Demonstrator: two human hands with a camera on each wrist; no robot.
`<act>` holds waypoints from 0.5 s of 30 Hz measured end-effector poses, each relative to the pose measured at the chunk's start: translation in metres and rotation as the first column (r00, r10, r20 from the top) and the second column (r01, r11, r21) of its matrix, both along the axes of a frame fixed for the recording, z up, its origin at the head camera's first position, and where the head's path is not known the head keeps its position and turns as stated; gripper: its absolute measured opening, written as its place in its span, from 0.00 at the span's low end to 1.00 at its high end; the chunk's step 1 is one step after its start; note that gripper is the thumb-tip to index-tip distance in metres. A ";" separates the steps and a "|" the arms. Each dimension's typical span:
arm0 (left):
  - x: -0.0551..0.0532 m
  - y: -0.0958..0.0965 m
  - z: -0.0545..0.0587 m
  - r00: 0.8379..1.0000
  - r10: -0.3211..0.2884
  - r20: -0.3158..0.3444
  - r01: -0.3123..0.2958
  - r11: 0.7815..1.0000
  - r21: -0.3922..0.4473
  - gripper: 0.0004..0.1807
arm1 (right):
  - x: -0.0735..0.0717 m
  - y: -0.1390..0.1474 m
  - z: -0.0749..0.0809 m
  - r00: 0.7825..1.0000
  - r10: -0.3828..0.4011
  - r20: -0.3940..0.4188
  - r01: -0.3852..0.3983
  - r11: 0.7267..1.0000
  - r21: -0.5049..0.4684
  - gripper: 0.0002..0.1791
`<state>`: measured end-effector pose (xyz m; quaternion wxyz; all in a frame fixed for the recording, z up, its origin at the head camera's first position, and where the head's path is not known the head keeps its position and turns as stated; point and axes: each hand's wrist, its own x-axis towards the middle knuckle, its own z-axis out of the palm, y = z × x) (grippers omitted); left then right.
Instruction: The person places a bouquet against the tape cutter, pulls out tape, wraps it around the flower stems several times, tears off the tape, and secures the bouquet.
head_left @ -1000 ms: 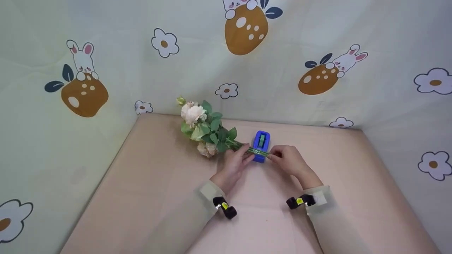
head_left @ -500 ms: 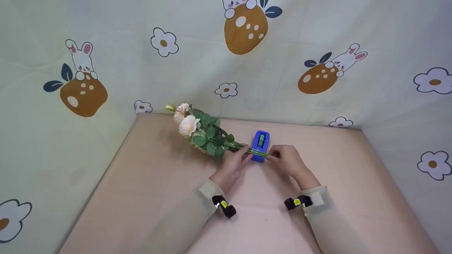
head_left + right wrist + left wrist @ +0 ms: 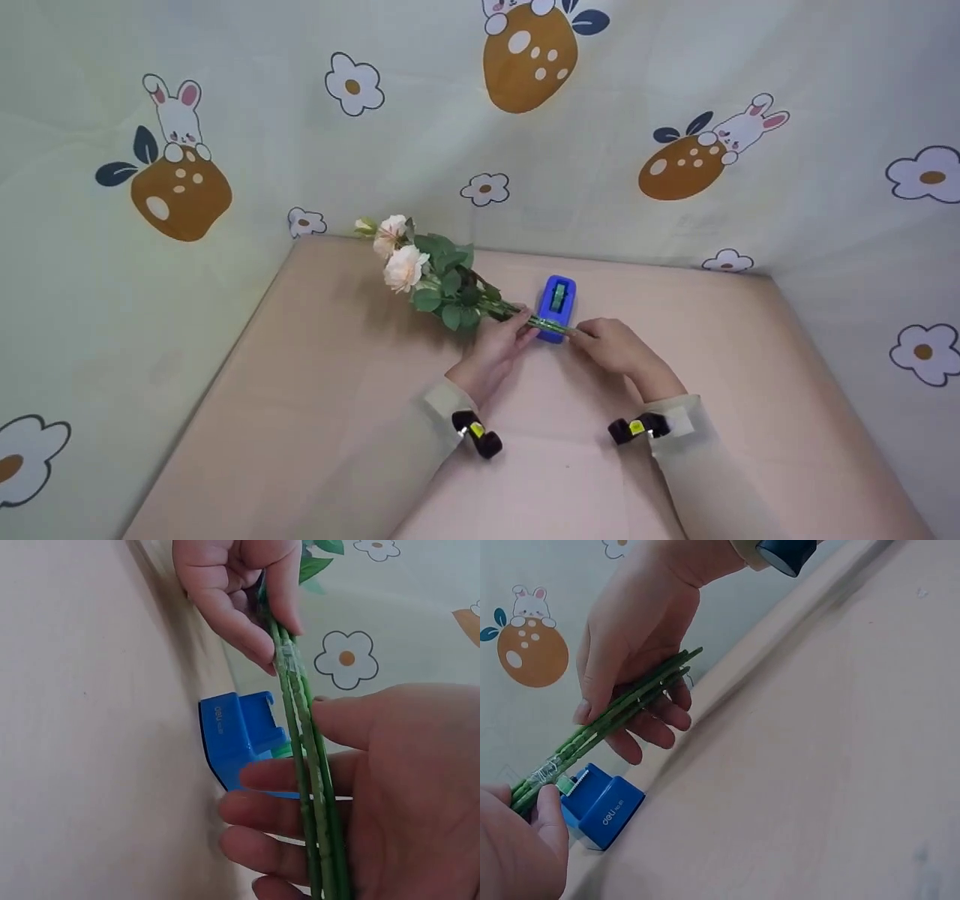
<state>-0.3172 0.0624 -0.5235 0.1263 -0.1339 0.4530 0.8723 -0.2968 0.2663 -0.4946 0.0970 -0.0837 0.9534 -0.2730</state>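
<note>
A bouquet (image 3: pixel 427 274) of pale pink roses with green leaves slants across the head view, blooms at far left. My left hand (image 3: pixel 499 341) grips its stems (image 3: pixel 630 705) below the leaves. My right hand (image 3: pixel 611 346) holds the lower stems, thumb on one side and fingers behind them in the right wrist view. A band of clear tape (image 3: pixel 289 658) wraps the stems beside the left fingertips. Below the stems a blue tape dispenser (image 3: pixel 557 292) with a green tape roll stands on the table. The blooms are out of both wrist views.
The pink-covered table (image 3: pixel 337 420) reaches back to a wall hanging (image 3: pixel 420 150) printed with rabbits, flowers and orange fruit. Hanging fabric also borders the table at left and right.
The bouquet has turned in the hands, so different blooms face up and the heads sit slightly further left. The right hand's fingers have shifted a little on the stems.
</note>
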 end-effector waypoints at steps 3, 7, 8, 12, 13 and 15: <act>-0.001 0.000 -0.001 1.000 -0.007 0.000 0.007 1.000 -0.017 0.11 | -0.001 0.004 -0.002 0.997 0.029 0.066 -0.027 0.999 -0.031 0.25; 0.000 0.001 -0.002 1.000 -0.009 -0.004 0.009 1.000 -0.011 0.11 | -0.002 0.008 -0.004 0.996 0.053 0.069 -0.050 0.998 -0.048 0.24; 0.000 0.001 -0.003 1.000 -0.011 -0.008 0.011 1.000 -0.011 0.11 | -0.002 0.008 -0.004 0.996 0.053 0.065 -0.050 0.998 -0.048 0.24; 0.001 0.000 -0.004 1.000 -0.015 -0.025 0.014 1.000 -0.011 0.17 | -0.004 0.009 -0.004 0.998 0.055 0.036 -0.054 0.998 -0.036 0.20; 0.001 0.000 -0.005 1.000 -0.012 -0.028 0.012 1.000 -0.010 0.18 | -0.004 0.009 -0.004 0.998 0.056 0.029 -0.055 0.998 -0.030 0.19; 0.002 0.000 -0.005 1.000 -0.003 -0.027 0.003 1.000 -0.005 0.18 | -0.004 0.007 -0.004 0.998 0.061 0.005 -0.061 0.998 -0.015 0.17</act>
